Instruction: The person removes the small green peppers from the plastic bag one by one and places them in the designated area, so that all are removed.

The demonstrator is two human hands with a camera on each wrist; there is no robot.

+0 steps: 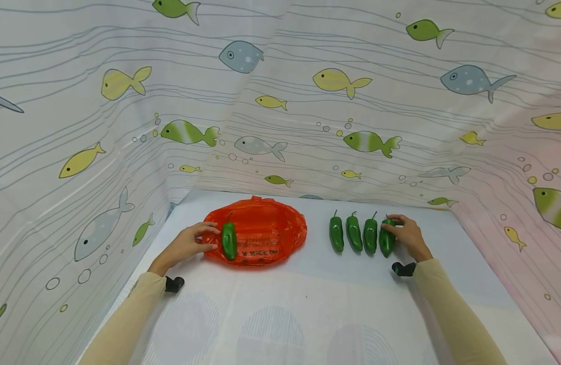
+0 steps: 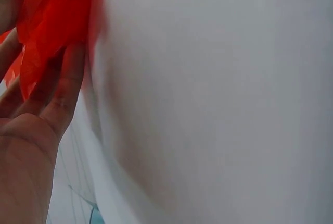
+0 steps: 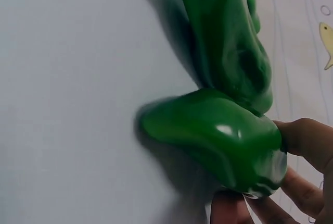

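Observation:
A red plastic bag (image 1: pixel 287 228) lies spread on the left half of the table, with one green chili pepper (image 1: pixel 229 242) on its left part. Beside that pepper, my left hand (image 1: pixel 189 242) touches the bag's left edge with loose, spread fingers; in the left wrist view, red film (image 2: pixel 57 15) drapes over the fingertips. On the right, my right hand (image 1: pixel 410 237) holds the rightmost green chili pepper (image 3: pixel 218 135) by its stem end, thumb and fingers around it. To its left, three more peppers (image 1: pixel 354 234) lie in a row, stems pointing away from me.
White cloth with pale round prints covers the table (image 1: pixel 308 309). Fish-patterned sheeting (image 1: pixel 308 116) stands as walls behind and along both sides. A black wrist mount (image 1: pixel 174 284) sticks out at the left cuff, and another mount (image 1: pixel 403 269) at the right.

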